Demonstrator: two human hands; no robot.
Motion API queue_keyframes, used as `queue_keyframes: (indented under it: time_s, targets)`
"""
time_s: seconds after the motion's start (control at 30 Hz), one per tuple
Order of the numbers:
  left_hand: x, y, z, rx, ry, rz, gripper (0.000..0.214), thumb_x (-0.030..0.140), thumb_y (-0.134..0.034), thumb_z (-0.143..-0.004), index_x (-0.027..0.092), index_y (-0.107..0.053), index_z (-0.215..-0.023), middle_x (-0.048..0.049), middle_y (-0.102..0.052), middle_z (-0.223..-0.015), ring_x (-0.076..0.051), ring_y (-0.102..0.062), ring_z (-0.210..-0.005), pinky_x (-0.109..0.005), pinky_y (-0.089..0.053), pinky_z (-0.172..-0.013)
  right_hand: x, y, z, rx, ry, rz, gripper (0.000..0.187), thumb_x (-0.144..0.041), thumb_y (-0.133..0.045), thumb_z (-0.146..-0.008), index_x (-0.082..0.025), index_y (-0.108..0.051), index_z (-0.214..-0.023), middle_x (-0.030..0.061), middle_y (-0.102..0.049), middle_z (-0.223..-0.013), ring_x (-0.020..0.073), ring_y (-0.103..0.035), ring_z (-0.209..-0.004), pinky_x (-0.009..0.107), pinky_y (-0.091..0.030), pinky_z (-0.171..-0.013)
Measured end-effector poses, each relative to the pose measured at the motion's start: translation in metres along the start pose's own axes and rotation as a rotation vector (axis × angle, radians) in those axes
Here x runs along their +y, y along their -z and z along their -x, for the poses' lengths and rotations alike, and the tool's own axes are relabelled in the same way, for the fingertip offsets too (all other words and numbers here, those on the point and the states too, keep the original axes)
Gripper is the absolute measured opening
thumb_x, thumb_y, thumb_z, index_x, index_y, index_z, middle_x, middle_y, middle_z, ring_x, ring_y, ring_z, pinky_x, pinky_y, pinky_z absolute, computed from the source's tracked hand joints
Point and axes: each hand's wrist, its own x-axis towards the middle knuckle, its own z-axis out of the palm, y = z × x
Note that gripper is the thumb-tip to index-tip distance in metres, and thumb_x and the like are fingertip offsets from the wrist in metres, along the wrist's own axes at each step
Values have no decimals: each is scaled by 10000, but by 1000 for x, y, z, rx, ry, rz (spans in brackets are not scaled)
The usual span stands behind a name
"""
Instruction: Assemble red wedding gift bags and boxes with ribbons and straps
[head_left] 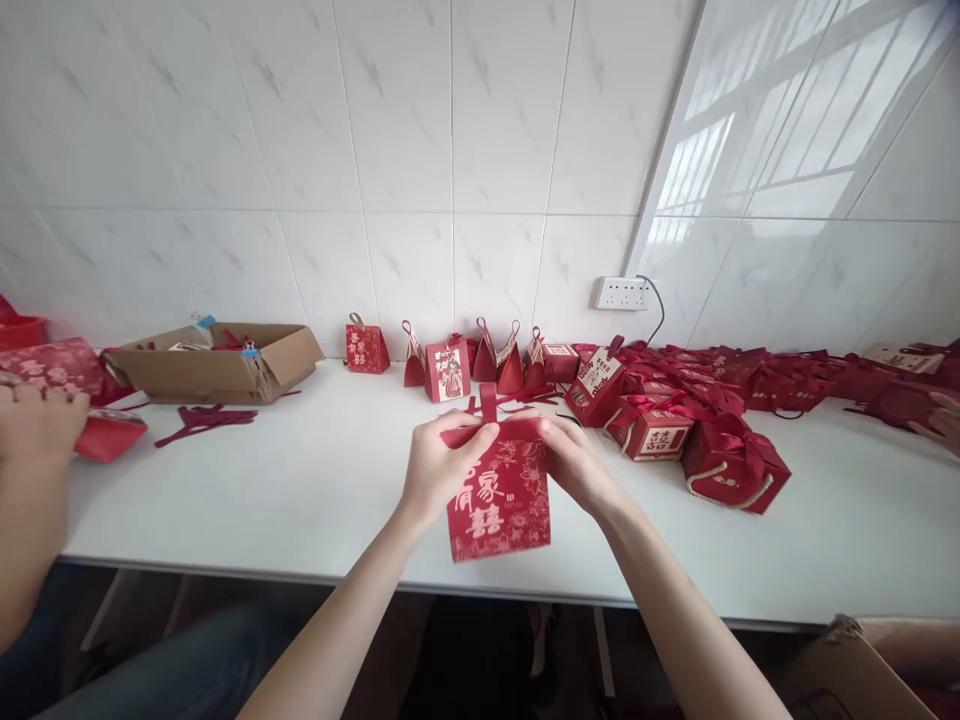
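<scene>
A red gift box (501,500) with pale flowers and characters on its face is held up over the front of the table. My left hand (442,455) pinches its top left corner, thumb across the front. At the top right corner my right hand (574,450) grips the same box, fingers behind it and mostly hidden. Between the two hands a red ribbon loop (488,402) stands up from the box's top edge. Just behind lie more red ribbon strips, partly covered by my hands and the box.
Finished-looking red boxes (448,370) stand along the tiled wall. Many ribboned boxes (735,465) pile up at right. An open cardboard box (202,375) and loose ribbons (202,422) sit left. Co-workers' hands show at left (37,420) and far right (943,420). A power strip (621,293) hangs behind.
</scene>
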Motion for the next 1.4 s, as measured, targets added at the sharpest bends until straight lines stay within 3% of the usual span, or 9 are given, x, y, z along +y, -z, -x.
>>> queue_keyframes:
  time_s: [0.07,0.13,0.3,0.4,0.6,0.77,0.97,1.17,1.4]
  targets:
    - [-15,-11,-26,-26,-159,-61,181,347,-665,-726,175,-662,-669,-19,-653,-704,-156,-601,-678,-257,-465,-660,1,10,-17,104,56,151,313,-491,-667,-739,-210,-638,-875,20,-639,-829,152,-591,-725,261,-455,-651]
    - [-34,-22,-48,-59,-233,-76,155,319,-646,-724,181,-654,-655,-16,-651,-706,-158,-600,-682,-262,-464,-667,9,21,-35,156,89,265,271,-448,-683,-728,-200,-621,-818,2,-619,-763,139,-566,-674,255,-434,-619]
    - [-78,-38,-71,-44,-222,-84,176,315,-644,-711,174,-627,-607,-4,-606,-624,-152,-576,-618,-263,-457,-618,47,42,-63,184,112,291,292,-464,-653,-724,-179,-591,-730,2,-599,-709,142,-544,-643,268,-426,-608]
    - [-89,-40,-71,-28,-183,-75,205,347,-636,-733,167,-631,-633,-12,-625,-644,-155,-594,-631,-258,-470,-622,63,44,-63,219,137,301,289,-464,-603,-773,-178,-584,-736,19,-612,-743,157,-564,-694,278,-443,-647]
    - [-81,-41,-62,-102,-98,21,206,345,-629,-754,157,-640,-671,-35,-668,-726,-178,-629,-736,-265,-490,-707,59,39,-52,268,168,402,250,-432,-575,-812,-190,-587,-752,26,-628,-759,169,-578,-713,283,-460,-669]
    - [-81,-41,-58,-110,-57,89,204,329,-640,-745,158,-650,-856,-44,-685,-845,-185,-638,-813,-263,-495,-737,60,38,-48,324,170,417,188,-392,-575,-820,-204,-580,-819,27,-636,-830,170,-588,-771,287,-471,-717]
    - [-83,-42,-63,-105,-48,51,142,307,-650,-731,167,-652,-759,-30,-698,-782,-184,-648,-755,-266,-506,-700,47,44,-51,246,251,546,207,-371,-580,-827,-203,-594,-948,49,-641,-995,186,-598,-913,321,-459,-824]
    - [-81,-41,-62,-106,-69,63,131,299,-673,-718,176,-666,-763,-13,-702,-779,-171,-645,-769,-250,-499,-714,26,42,-70,122,289,616,168,-348,-600,-808,-190,-597,-752,12,-650,-756,152,-609,-716,274,-480,-675]
    - [-78,-42,-60,-133,-76,28,126,309,-660,-740,183,-665,-734,-20,-709,-825,-182,-649,-792,-263,-497,-732,41,36,-66,271,310,426,203,-382,-611,-813,-195,-601,-733,10,-635,-726,147,-583,-673,270,-465,-640]
